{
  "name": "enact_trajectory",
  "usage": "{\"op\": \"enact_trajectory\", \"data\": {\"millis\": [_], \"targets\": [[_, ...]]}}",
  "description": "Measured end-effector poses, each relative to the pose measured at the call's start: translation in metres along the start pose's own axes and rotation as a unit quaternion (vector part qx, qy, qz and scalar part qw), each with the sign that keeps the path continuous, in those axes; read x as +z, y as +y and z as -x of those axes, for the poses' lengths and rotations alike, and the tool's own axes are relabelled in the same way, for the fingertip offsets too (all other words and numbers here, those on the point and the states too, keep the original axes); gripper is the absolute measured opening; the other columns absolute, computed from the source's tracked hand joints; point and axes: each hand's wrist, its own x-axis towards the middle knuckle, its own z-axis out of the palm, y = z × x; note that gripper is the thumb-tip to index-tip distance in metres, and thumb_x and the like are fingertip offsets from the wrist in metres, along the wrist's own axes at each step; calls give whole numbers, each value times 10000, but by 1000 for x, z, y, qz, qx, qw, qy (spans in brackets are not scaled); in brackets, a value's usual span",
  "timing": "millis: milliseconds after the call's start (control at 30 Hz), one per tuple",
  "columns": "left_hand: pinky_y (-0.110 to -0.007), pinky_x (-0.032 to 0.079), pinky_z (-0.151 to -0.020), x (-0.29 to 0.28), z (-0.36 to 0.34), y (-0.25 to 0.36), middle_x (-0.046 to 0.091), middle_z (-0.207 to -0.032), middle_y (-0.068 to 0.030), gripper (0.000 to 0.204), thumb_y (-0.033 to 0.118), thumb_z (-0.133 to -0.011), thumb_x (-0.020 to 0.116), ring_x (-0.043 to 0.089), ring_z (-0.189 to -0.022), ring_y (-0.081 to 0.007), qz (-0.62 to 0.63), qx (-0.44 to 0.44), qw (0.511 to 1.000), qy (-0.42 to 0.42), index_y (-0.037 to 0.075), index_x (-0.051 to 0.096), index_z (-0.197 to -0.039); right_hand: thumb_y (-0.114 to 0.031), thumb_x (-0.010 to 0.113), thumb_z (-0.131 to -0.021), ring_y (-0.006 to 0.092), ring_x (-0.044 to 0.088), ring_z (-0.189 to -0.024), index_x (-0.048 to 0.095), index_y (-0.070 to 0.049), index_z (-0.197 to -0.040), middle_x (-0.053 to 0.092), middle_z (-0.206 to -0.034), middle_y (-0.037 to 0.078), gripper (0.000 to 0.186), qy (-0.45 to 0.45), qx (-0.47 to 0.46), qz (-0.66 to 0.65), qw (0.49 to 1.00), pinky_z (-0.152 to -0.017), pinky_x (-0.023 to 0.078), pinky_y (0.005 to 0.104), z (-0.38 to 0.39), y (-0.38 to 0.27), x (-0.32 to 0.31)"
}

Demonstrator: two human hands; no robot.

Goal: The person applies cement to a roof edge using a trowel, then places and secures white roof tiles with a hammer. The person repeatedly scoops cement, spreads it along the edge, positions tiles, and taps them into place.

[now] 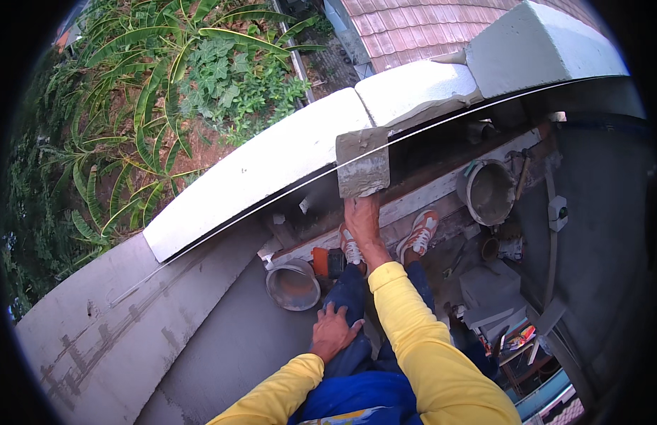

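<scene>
My right hand [364, 225] reaches forward, closed round the hidden handle of a broad, mortar-coated trowel [364, 164]. The trowel's upper edge meets the row of white blocks, near the joint between a long block [272, 163] and a shorter one [413, 88]. Wet grey mortar [435, 111] clings along the shorter block's near edge. A taut white string [286, 193] runs along the near side of the row and passes across the trowel. My left hand [334, 331] lies on my left thigh, its fingers spread and holding nothing.
Planks [406, 204] run under my feet. One bucket [270, 289] stands left of my legs, another [464, 195] to the right, with a hammer [523, 173] beside it. A grey block [512, 49] sits at the far right. Beyond the wall, plants [158, 106] grow far below.
</scene>
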Motion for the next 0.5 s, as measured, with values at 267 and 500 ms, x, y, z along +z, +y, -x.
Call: {"op": "enact_trajectory", "data": {"millis": [267, 500], "targets": [[-570, 434, -1210, 4, -4, 5, 400, -1685, -239, 831, 568, -915, 738, 402, -1532, -480, 6, -10, 1000, 0, 118, 536, -1585, -130, 700, -957, 494, 644, -1061, 588, 48, -1252, 624, -1192, 271, 362, -120, -67, 45, 989, -935, 519, 585, 102, -62, -17], [-571, 463, -1175, 17, 0, 8, 436, -1651, -250, 779, 637, -963, 693, 445, -1484, -503, 15, -4, 999, 34, 96, 603, -1517, -197, 619, -1074, 215, 617, -738, 601, 14, -1171, 608, -844, 93, 234, -113, 38, -222, 968, -654, 508, 368, 33, -102, -91]]}}
